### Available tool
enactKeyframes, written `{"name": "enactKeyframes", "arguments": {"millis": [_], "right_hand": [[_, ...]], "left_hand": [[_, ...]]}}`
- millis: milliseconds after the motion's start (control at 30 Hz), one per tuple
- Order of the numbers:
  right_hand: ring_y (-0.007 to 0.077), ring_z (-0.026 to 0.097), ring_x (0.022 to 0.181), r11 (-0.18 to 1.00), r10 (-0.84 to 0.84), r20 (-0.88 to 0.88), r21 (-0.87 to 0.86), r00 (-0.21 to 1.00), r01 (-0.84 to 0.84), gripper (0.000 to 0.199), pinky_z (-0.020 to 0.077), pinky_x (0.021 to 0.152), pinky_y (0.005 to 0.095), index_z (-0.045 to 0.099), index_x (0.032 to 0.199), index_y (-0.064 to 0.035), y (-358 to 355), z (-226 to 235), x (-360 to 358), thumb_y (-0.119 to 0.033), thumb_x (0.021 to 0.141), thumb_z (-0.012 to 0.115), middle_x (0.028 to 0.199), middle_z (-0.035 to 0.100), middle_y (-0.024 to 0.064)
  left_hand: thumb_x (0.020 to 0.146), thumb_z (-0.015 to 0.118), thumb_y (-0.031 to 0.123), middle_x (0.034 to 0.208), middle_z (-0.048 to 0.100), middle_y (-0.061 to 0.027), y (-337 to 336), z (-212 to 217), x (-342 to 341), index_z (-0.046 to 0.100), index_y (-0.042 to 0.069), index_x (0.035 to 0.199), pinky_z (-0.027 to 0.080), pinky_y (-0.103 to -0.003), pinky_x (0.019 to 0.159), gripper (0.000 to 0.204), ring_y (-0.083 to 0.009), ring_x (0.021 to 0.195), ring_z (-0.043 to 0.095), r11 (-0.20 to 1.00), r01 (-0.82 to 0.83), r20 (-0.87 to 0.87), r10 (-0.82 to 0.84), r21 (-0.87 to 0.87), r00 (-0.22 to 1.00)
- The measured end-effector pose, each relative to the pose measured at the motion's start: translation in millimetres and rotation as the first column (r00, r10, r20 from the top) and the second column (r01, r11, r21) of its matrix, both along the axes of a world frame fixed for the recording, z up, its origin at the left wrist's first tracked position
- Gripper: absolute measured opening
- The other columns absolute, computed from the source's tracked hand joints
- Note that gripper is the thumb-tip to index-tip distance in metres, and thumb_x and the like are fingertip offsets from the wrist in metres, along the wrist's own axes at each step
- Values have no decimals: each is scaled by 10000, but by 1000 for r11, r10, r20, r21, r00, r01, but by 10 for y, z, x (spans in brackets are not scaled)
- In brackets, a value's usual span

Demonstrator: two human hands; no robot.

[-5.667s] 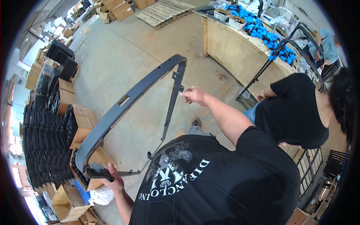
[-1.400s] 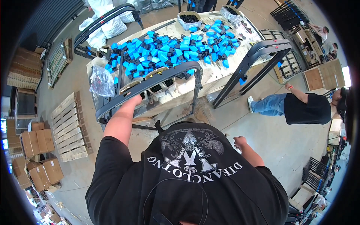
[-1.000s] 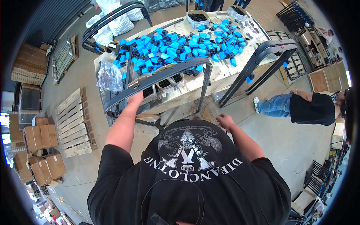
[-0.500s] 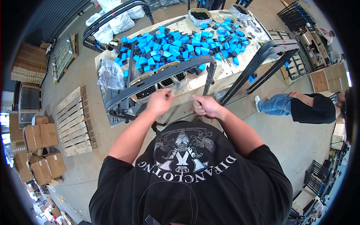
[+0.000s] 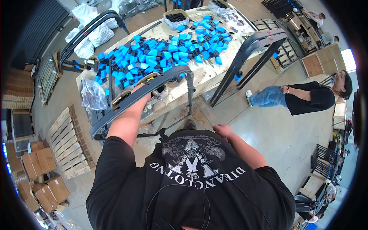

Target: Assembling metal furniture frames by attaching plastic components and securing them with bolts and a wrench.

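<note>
My left arm reaches beneath the top bar of a black metal frame (image 5: 126, 103) standing at the table's near side. My left hand (image 5: 137, 88) is at the parts bins (image 5: 152, 100) behind that bar, its fingers hidden. The bins hold small dark parts, partly covered by the frame. My right hand (image 5: 222, 130) hangs in the air to the right of the frame, near my body, with its fingers curled closed. Whatever it may hold is too small to see. Past the bins, a heap of blue and black plastic pieces (image 5: 165, 53) spreads across the table.
A second black frame (image 5: 245, 57) stands at the table's right, another (image 5: 90, 32) at its far left. A clear plastic bag (image 5: 92, 94) lies on the left corner. A person (image 5: 303, 97) stands to the right. A wooden pallet (image 5: 71, 142) and cardboard boxes (image 5: 38, 165) are at left.
My left hand has moved forward and left, under the frame's bar to the bins. My right hand has drawn back and right, away from the frame. The view has shifted.
</note>
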State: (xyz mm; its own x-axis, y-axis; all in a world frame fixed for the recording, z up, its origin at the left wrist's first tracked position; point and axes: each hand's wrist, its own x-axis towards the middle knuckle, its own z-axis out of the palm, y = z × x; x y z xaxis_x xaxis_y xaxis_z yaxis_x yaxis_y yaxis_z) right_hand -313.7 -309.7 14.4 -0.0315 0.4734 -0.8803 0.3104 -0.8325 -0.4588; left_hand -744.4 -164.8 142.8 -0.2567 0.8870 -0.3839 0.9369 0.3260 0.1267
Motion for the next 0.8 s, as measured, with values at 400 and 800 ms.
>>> {"name": "enactKeyframes", "arguments": {"millis": [400, 800], "right_hand": [[153, 506, 559, 999, 41, 178, 15, 983, -45, 351, 402, 489, 347, 667, 1010, -19, -23, -132, 359, -348, 888, 652, 711, 583, 44], [168, 482, 515, 994, 64, 134, 77, 989, -74, 317, 381, 452, 342, 654, 966, -13, 105, -93, -103, -318, 885, 633, 681, 556, 61]], "left_hand": [[967, 527, 225, 1313, 628, -204, -62, -206, -35, 573, 102, 1369, 512, -484, 979, 422, -375, 1202, 617, 979, 178, -195, -195, -101, 961], [976, 559, 448, 1280, 624, -222, -295, -624, -348, 644, 80, 1240, 465, -507, 983, 461, -420, 1197, 576, 957, -85, 174, 37, 279, 984]]}}
